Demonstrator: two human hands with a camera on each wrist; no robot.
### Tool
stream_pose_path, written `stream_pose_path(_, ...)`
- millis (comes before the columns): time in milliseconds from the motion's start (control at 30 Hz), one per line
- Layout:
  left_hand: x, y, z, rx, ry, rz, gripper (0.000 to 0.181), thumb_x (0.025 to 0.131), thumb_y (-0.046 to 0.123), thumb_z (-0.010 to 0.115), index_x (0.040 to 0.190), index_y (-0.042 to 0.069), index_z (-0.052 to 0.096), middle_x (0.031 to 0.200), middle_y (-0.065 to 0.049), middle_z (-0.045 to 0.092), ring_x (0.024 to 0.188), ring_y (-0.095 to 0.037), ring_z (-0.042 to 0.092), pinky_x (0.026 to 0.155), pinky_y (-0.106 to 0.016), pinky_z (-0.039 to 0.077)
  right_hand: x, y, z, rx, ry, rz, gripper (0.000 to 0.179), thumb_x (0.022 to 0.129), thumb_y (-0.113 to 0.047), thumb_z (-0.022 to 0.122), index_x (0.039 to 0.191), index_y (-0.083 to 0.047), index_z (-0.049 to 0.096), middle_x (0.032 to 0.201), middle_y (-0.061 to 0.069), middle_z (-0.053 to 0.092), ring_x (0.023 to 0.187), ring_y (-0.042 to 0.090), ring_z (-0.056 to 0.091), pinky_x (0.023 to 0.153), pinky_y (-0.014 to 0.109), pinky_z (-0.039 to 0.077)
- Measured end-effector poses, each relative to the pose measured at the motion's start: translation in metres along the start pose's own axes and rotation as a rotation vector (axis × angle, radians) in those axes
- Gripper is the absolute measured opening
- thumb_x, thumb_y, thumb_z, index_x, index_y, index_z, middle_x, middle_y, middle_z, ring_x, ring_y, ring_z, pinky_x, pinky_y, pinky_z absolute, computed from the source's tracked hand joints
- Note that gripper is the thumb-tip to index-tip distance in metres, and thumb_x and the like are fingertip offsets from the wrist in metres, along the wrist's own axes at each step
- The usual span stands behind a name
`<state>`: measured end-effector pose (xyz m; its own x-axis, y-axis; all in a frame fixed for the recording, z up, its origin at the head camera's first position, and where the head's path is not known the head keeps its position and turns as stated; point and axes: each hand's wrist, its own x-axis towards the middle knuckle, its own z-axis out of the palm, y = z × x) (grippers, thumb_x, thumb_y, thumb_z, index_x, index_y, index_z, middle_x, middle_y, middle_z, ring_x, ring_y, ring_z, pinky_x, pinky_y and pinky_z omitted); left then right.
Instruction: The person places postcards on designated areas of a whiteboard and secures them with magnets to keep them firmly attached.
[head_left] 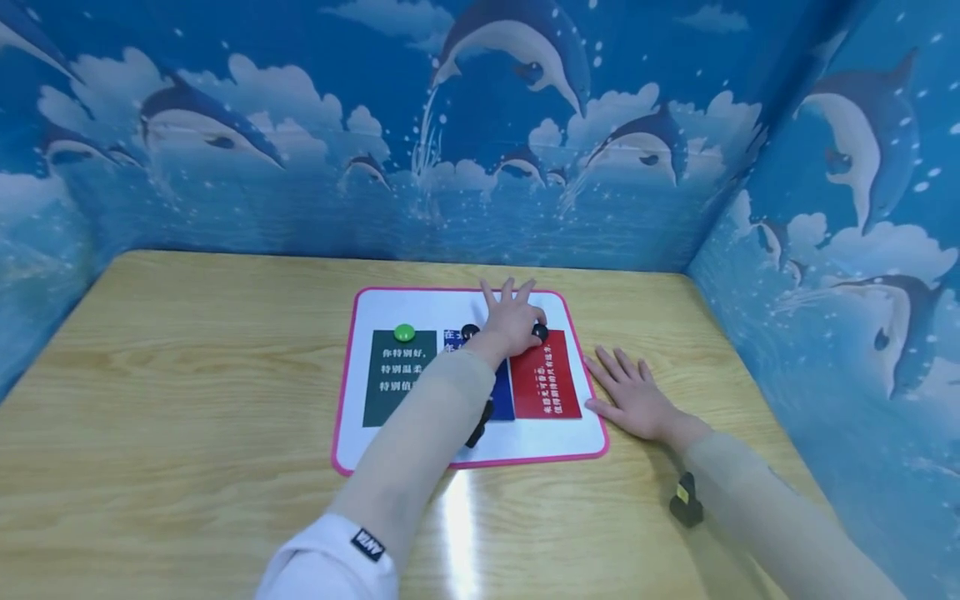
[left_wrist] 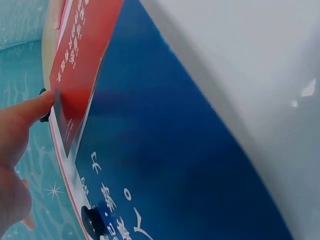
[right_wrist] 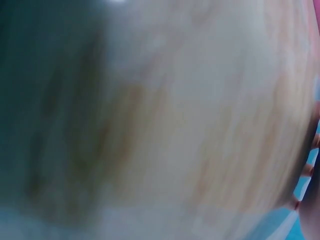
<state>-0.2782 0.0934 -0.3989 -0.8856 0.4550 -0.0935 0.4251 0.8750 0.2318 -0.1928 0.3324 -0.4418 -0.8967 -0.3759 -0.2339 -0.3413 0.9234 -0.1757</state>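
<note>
A white board (head_left: pixel 408 450) with a pink rim lies on the wooden table. Three cards are on it: green (head_left: pixel 382 404), blue (head_left: pixel 504 404) and red (head_left: pixel 558 387), each with white writing. My left hand (head_left: pixel 512 325) reaches across and pinches a black round magnet (head_left: pixel 541 332) at the red card's top edge. In the left wrist view a finger (left_wrist: pixel 37 107) touches that magnet. A second black magnet (left_wrist: pixel 92 222) sits on the blue card's top, a green magnet (head_left: pixel 404 332) on the green card's. Spread flat, my right hand (head_left: pixel 633 398) rests on the table beside the board's right rim.
Dolphin-print sheeting (head_left: pixel 300 200) hangs behind the table (head_left: pixel 187 400) and along its right side. The left forearm covers parts of the green and blue cards. The right wrist view is mostly blurred.
</note>
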Motion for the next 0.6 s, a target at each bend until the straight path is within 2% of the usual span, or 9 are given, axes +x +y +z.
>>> stream_pose_path(267,-0.0003,-0.0019,0.0028,0.006,-0.026,-0.026,0.034,0.086,0.039,0.065,0.120,0.034,0.062,0.157,-0.003,0.016,0.145,-0.036,0.007,0.109,-0.068,-0.009,-0.0009,-0.0026,-0.0012,0.015,0.003,-0.002,0.077,0.091,-0.057,0.044,0.151,-0.021,0.013,0.158,0.013,0.007,0.143,0.043,0.001,0.109,0.069,0.002)
stream_pose_path(600,-0.0025,-0.0054,0.0057,-0.018,-0.031,-0.017,0.034,0.087,0.037,0.065,0.120,0.033,0.063,0.157,-0.003,0.017,0.145,-0.036,0.007,0.109,-0.067,-0.007,-0.0016,-0.0047,-0.0027,0.003,0.008,-0.001,0.076,0.091,-0.054,0.045,0.151,-0.018,0.015,0.158,0.014,0.008,0.143,0.044,0.002,0.109,0.069,0.002)
